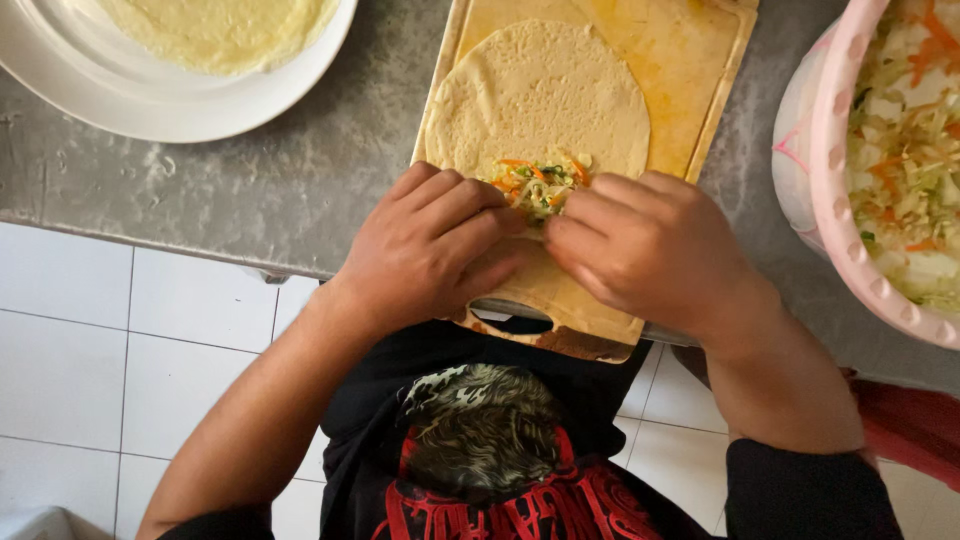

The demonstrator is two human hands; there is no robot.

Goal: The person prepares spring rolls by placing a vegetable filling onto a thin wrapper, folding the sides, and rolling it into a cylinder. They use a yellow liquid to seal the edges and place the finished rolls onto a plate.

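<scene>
A round pale wrapper (pixel 540 95) lies flat on a wooden cutting board (pixel 690 60). A small heap of shredded vegetable filling (pixel 538 183) sits on its near part. My left hand (pixel 425 245) and my right hand (pixel 650 250) rest side by side over the wrapper's near edge, fingers curled and pressing it up against the filling. The edge itself is hidden under my fingers.
A white plate (pixel 120 95) with a stack of wrappers (pixel 220 30) stands at the back left on the grey counter (pixel 300 170). A pink perforated bowl (pixel 835 170) of shredded cabbage and carrot stands at the right. White floor tiles (pixel 100 350) show below the counter edge.
</scene>
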